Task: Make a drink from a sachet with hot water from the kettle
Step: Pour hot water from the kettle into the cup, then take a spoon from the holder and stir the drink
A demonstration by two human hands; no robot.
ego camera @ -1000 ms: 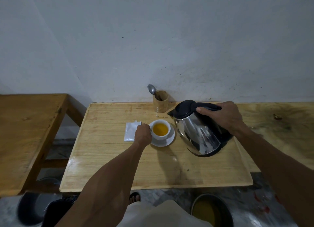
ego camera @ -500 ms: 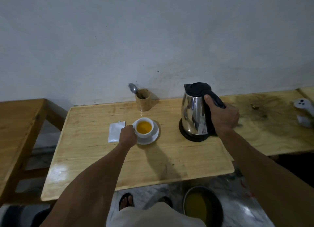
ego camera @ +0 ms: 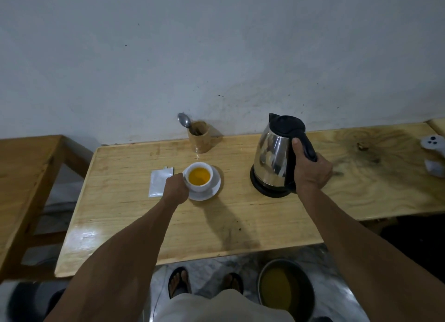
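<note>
Nearest, on the floor under the tabletop edge, sits a round pan of yellowish liquid. On the tabletop, the left hand has its grip closed on the side of the white cup, which holds orange-yellow drink and stands on a saucer. The white sachet lies flat just left of that hand. The right hand is clamped around the black handle of the steel kettle, upright on its base. Farthest, a wooden holder with a spoon stands by the wall.
</note>
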